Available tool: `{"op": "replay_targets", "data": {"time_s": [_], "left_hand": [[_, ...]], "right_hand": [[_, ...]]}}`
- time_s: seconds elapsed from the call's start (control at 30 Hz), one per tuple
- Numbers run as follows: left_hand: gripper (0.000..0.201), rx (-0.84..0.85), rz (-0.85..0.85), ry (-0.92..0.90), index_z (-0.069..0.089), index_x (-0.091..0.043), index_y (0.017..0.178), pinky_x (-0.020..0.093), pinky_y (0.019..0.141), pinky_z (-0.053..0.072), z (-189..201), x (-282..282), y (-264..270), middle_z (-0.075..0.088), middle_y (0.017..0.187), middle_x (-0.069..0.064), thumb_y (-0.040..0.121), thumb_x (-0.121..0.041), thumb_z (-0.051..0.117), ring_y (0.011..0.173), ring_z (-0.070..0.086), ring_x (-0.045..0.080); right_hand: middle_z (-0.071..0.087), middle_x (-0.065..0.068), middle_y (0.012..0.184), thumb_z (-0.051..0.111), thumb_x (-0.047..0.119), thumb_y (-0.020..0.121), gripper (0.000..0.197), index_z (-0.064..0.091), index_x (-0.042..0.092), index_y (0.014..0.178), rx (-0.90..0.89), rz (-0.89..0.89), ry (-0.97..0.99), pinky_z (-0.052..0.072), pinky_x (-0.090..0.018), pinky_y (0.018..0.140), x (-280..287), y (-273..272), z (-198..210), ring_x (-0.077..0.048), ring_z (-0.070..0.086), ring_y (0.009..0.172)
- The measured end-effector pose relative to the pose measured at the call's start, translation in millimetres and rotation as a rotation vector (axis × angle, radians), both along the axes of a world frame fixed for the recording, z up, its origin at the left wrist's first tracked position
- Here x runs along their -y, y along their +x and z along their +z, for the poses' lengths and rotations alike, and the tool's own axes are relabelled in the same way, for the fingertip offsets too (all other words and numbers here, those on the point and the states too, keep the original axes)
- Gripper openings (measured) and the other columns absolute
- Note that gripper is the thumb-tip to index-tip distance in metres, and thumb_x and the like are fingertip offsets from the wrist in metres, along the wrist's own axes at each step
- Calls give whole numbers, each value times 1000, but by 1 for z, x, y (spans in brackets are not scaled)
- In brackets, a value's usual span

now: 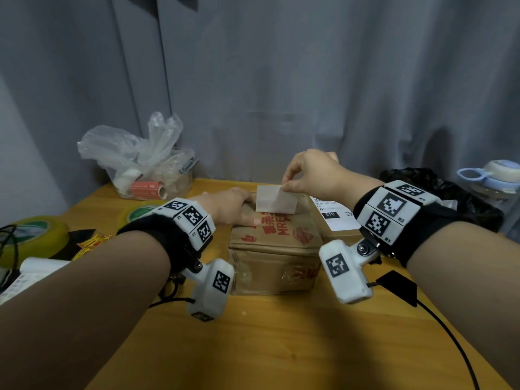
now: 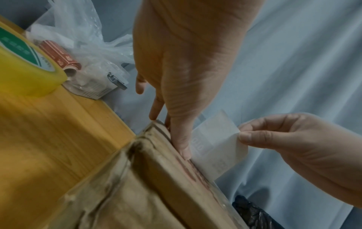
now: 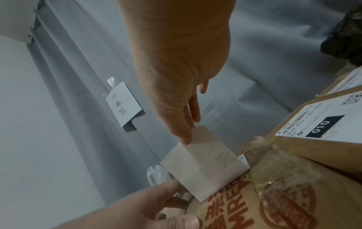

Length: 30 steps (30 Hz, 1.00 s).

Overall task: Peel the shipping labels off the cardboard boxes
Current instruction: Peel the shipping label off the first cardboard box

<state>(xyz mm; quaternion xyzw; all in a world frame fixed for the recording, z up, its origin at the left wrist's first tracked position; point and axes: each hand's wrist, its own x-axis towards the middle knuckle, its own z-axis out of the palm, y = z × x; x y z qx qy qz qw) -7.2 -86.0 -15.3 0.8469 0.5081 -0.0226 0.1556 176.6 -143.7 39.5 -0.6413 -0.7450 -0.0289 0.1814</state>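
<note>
The half-lifted label (image 1: 277,202) was pinched by the right hand (image 1: 312,173); the box (image 1: 274,249) was pressed, apparently flat-fingered, by the left hand (image 1: 229,206).

We see a brown cardboard box (image 1: 274,249) with red print, wrapped in clear tape, sitting upright on the tabletop. Its white shipping label (image 1: 275,202) stands lifted off the top, blank side toward us, lower edge stuck. Just beside it, a second box (image 1: 336,229) bears a flat label (image 1: 334,216) marked 010.
</note>
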Motion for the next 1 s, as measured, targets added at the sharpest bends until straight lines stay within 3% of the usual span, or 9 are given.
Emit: {"op": "replay_targets", "data": {"time_s": [0.2, 0.4, 0.57, 0.67, 0.83, 1.0], "left_hand": [[60, -35, -3, 13, 45, -38, 134, 56, 108, 25, 5, 4, 0, 54, 132, -12, 80, -59, 59, 126, 48, 19], [62, -8, 0, -2, 46, -36, 133, 51, 108, 32, 5, 3, -2, 55, 131, -10, 78, -59, 62, 124, 51, 19], [60, 15, -19, -25, 49, -25, 134, 37, 105, 38, 9, 5, 0, 57, 130, -5, 81, -49, 66, 120, 53, 18], [58, 17, -29, -24, 51, -20, 132, 28, 96, 39, 14, 5, 2, 57, 128, -3, 82, -44, 68, 117, 53, 18], [61, 12, -21, -13, 51, -19, 133, 29, 97, 38, 16, 4, 2, 55, 132, -1, 82, -47, 67, 121, 51, 20], [63, -17, 3, 52, 50, -23, 133, 40, 106, 34, 11, 4, 3, 53, 135, -6, 81, -56, 63, 126, 48, 19]], "right_hand": [[68, 7, 104, 68, 32, 83, 12, 74, 23, 88, 43, 21, 0, 22, -37, 99, 0, -5, 4, -11, 54, 110], [61, 12, 90, 68, 33, 82, 10, 74, 25, 85, 52, 6, 16, 21, -37, 98, -4, -6, 8, -10, 54, 109], [60, 11, 88, 68, 32, 82, 10, 74, 24, 84, 29, -6, 40, 21, -38, 100, -5, -7, 6, -11, 54, 108], [60, 11, 90, 66, 31, 84, 10, 74, 25, 85, 20, -5, 80, 22, -37, 97, -6, -11, 7, -12, 54, 108], [67, 7, 100, 63, 30, 84, 11, 73, 25, 87, 49, -24, 122, 23, -36, 94, -9, -12, 11, -12, 56, 108], [58, 12, 85, 62, 30, 86, 12, 72, 25, 85, 28, -44, 136, 21, -33, 89, -7, -5, 9, -11, 55, 104]]}}
